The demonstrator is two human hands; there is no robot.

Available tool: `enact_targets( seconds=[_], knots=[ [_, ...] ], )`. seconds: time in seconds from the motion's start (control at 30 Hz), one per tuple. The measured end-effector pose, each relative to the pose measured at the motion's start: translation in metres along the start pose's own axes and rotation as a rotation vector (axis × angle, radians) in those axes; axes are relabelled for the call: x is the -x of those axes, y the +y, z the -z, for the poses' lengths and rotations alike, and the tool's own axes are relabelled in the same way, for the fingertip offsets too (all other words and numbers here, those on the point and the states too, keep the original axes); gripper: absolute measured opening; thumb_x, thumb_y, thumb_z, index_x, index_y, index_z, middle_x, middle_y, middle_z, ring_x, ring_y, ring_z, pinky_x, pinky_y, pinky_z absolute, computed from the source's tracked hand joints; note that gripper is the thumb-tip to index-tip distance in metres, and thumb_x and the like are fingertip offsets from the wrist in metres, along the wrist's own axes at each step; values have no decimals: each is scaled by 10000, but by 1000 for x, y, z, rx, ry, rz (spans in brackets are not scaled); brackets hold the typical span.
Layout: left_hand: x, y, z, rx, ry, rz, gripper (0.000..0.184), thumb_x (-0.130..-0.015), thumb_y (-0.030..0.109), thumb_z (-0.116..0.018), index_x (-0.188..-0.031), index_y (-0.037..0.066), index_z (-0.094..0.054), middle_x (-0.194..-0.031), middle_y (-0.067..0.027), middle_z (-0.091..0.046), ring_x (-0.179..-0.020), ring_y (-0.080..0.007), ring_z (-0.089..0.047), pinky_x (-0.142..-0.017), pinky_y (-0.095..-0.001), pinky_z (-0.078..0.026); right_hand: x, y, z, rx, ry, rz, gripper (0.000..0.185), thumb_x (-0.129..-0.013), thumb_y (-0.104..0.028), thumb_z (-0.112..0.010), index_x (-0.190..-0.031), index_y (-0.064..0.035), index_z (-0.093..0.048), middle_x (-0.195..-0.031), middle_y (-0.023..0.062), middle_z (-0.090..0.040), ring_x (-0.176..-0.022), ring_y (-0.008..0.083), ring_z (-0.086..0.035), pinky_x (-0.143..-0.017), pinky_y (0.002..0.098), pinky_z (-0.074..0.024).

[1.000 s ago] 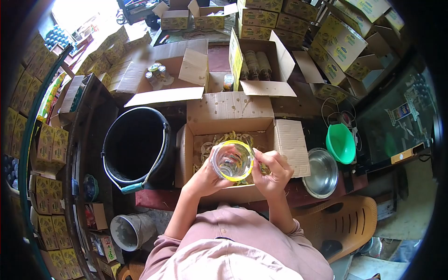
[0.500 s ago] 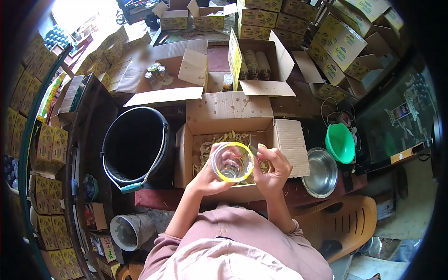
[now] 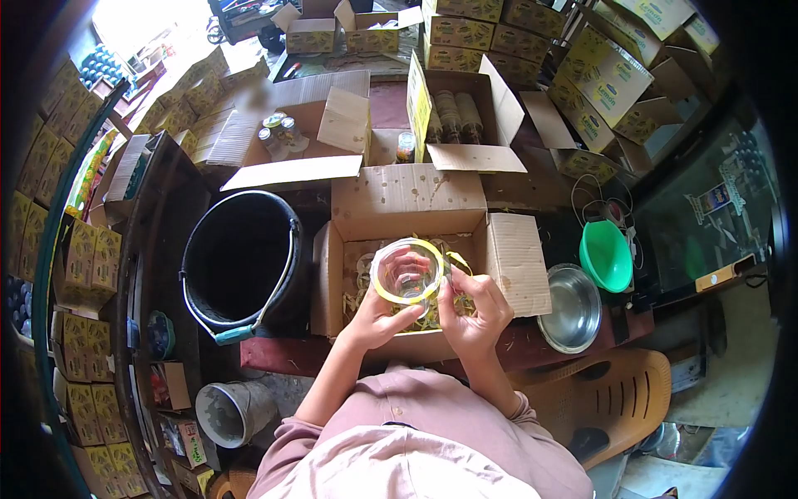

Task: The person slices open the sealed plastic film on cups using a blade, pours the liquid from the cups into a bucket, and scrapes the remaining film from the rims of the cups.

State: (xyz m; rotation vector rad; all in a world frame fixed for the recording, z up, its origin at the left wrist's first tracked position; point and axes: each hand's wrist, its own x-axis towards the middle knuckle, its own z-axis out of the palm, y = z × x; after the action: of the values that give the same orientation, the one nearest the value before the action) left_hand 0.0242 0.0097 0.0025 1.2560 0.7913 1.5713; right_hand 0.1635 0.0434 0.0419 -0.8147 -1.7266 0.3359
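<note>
A clear round jar (image 3: 405, 287) with a yellow band round part of its rim is held mouth-up above the open cardboard box (image 3: 409, 195). My left hand (image 3: 371, 314) wraps round its left side and underside, with fingers showing through the clear wall. On the right side of the rim, my right hand (image 3: 475, 309) pinches a strip (image 3: 457, 261) that is yellow and partly see-through and stands off the jar. Yellowish strips and scraps lie in the box below, partly hidden by the jar and hands.
A black bucket (image 3: 241, 259) stands left of the box. To the right are a metal bowl (image 3: 570, 309) and a green bowl (image 3: 607, 255). Behind are open cartons holding jars (image 3: 449, 115). An orange chair (image 3: 611, 399) is at the lower right.
The jar has tilted and shifted slightly left and up. A yellow strip now stands away from the rim at my right fingers, which have moved a little down.
</note>
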Motion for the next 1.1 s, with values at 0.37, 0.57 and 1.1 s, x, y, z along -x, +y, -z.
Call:
enact_targets(
  seconds=[0.37, 0.57, 1.1],
  knots=[
    [0, 1, 6, -361, -51, -81, 647, -693, 18, -675, -1230, 32, -315, -1103, -98, -481, -1010, -188, -502, -875, -306, -419, -6, 8, 1, 2, -14, 64, 281, -645, 66, -658, -904, -43, -643, -694, 69, -578, -571, 169, -569, -525, 261, -465],
    [-2, 6, 7, -333, -86, -36, 596, -688, 16, -654, -1203, 28, -353, -1102, -97, -491, -1011, -179, -507, -881, -306, -418, -8, 8, 3, -78, -30, 25, 287, -643, 83, -645, -902, -42, -643, -712, 75, -599, -612, 160, -594, -551, 249, -480],
    [-2, 0, 7, 143, -25, 13, 627, -717, 66, -635, -1244, 24, -298, -1137, -121, -442, -1047, -201, -480, -903, -327, -390, -6, 11, 3, -168, 13, -141, 213, -649, 95, -658, -833, -2, -610, -668, 54, -554, -600, 107, -531, -534, 212, -429]
  ],
)
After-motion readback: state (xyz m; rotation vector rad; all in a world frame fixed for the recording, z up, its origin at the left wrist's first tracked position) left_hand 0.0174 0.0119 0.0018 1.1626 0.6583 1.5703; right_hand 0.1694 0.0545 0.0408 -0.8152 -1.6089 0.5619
